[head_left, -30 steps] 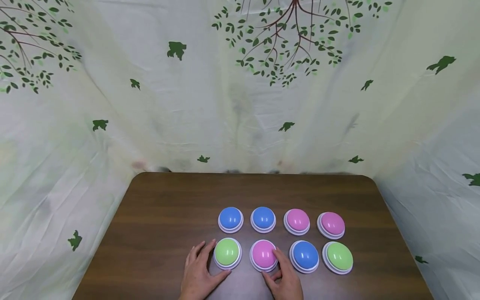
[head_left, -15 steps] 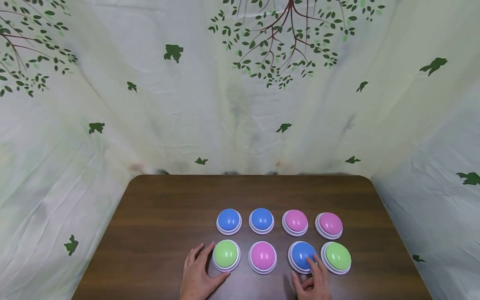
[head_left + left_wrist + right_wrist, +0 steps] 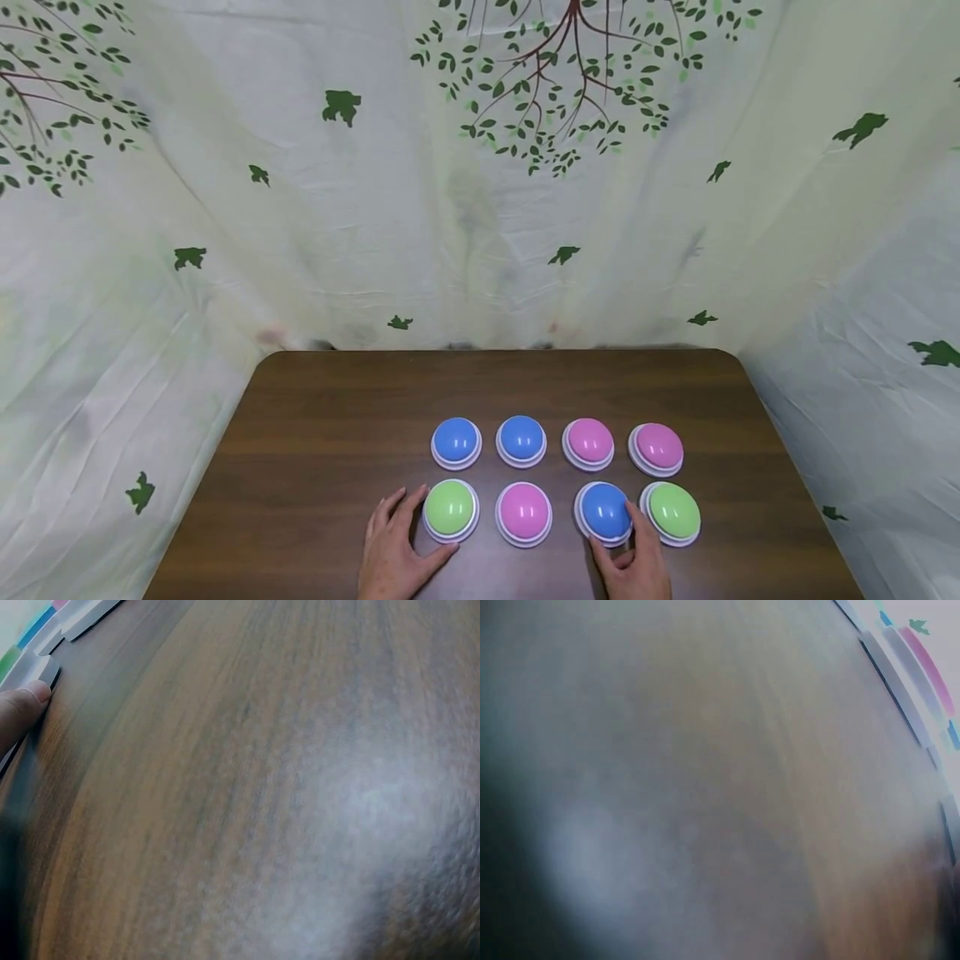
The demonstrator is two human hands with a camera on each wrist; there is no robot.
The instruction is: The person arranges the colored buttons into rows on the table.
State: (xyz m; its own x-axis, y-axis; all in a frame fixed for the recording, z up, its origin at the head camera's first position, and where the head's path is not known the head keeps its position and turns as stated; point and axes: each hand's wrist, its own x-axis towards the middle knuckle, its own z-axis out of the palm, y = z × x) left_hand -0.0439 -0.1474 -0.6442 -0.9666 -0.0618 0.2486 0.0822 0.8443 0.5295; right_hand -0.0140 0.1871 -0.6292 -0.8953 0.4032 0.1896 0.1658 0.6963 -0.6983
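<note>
Domed buzzer buttons with white bases stand in two rows on the table. My left hand holds the front-left green buzzer button, fingertips at its left edge and thumb at its lower right. In the left wrist view, the thumb rests against a white base. My right hand grips the front blue buzzer button, index finger at its right side and thumb at its lower left. Between the hands sits a pink buzzer button. The right wrist view is blurred and does not clearly show the hand.
Right of the right hand stands another green buzzer button. The back row has two blue buttons and two pink buttons. All stand on a brown wooden table. A pale leaf-printed cloth hangs behind and at the sides.
My right hand has left the pink buzzer button, moved right, and taken hold of the blue one. The left hand stays at the green button. The head view has shifted slightly.
</note>
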